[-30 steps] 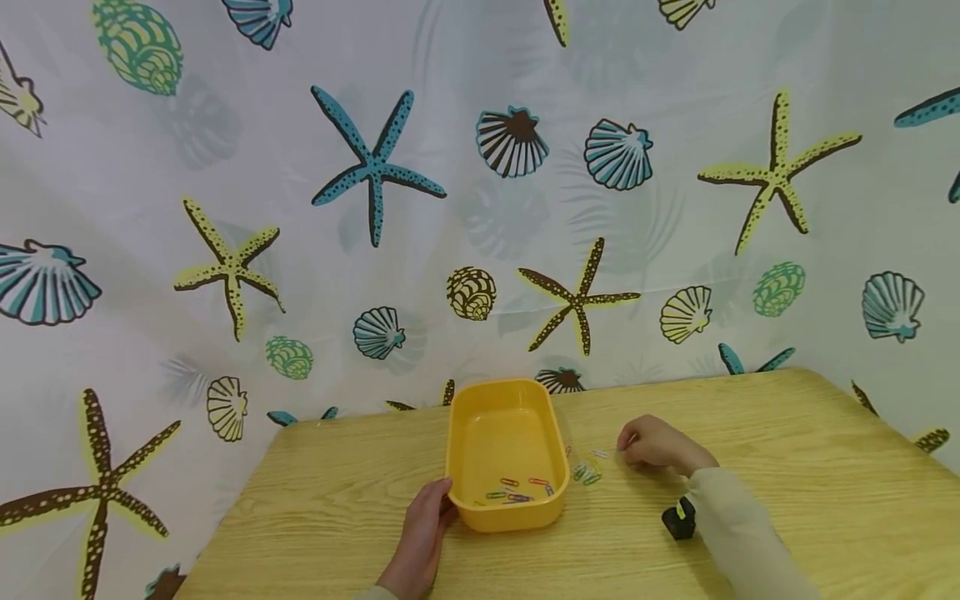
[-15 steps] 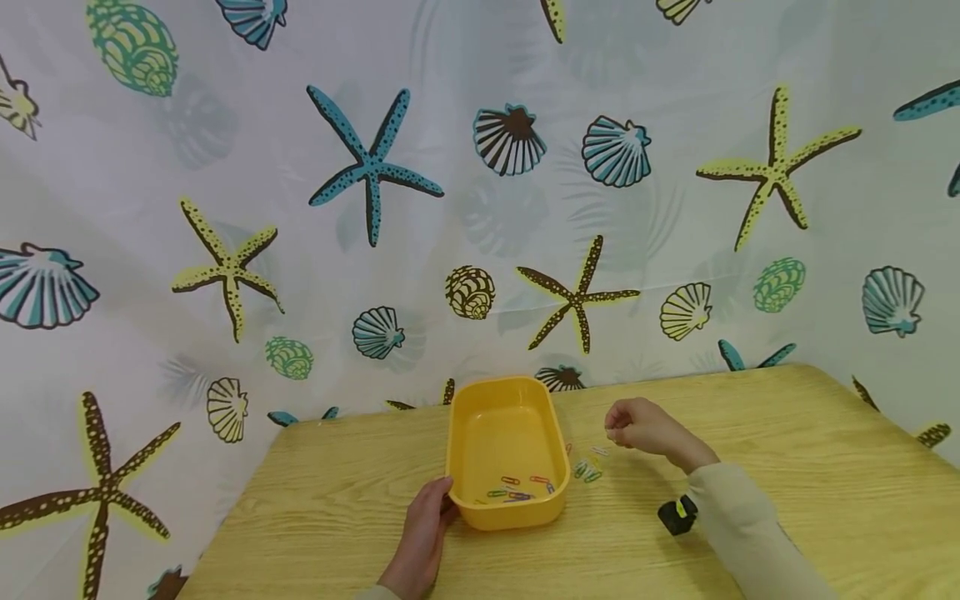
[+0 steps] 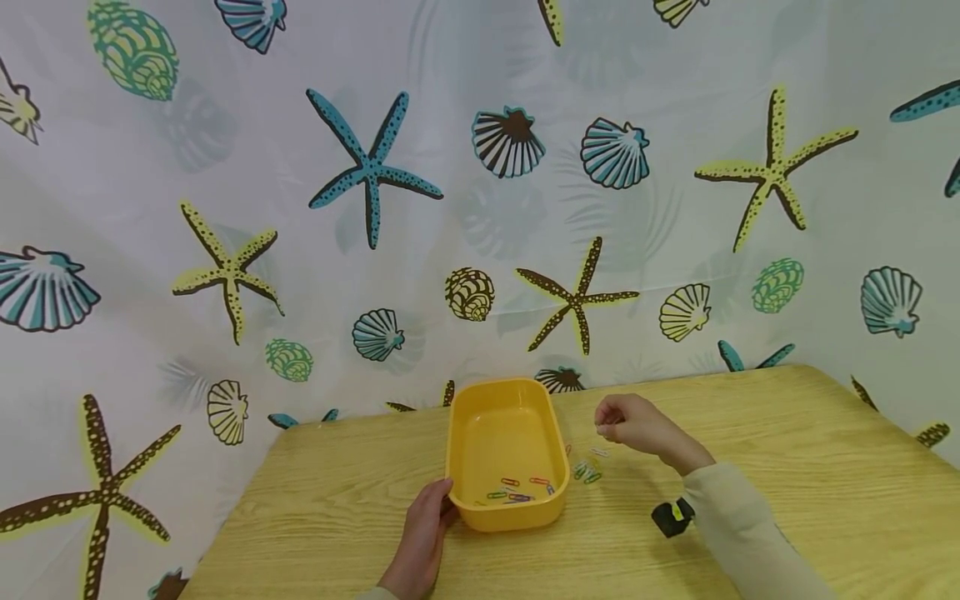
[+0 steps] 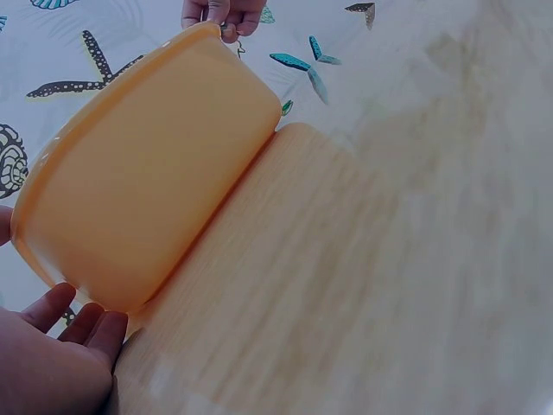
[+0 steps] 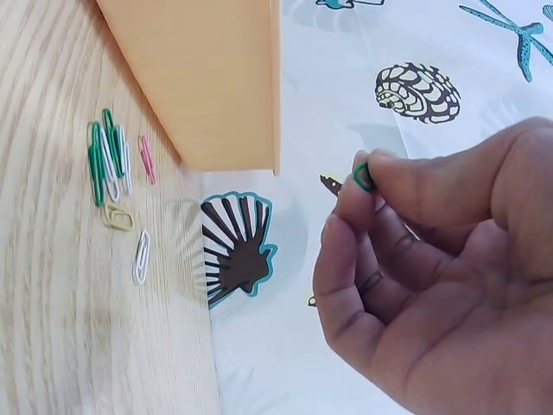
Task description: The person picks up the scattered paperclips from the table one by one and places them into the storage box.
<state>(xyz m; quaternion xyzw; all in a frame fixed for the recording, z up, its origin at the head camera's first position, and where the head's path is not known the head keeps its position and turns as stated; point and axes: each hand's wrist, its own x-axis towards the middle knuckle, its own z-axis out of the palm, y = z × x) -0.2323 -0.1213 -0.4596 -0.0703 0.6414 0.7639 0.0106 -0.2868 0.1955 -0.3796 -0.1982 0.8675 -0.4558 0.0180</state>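
Right hand (image 5: 432, 268) pinches green paper clip (image 5: 359, 179), loop end showing, long axis unclear. Left hand (image 3: 422, 529) grips yellow tray (image 3: 502, 442) at near-left corner; tray's long axis runs near-to-far.

The tray (image 3: 501, 437) stands on the bench (image 3: 337, 500), with the cloth (image 3: 420, 208) hanging behind. Paper clips (image 3: 519, 497) lie inside its near end. Loose clips (image 5: 113, 147) lie on the bench, just right of the tray. The left hand (image 3: 422, 533) touches the tray's near left corner; the right hand (image 3: 643, 429) is raised to the tray's right, one clip (image 5: 365, 176) between thumb and finger.
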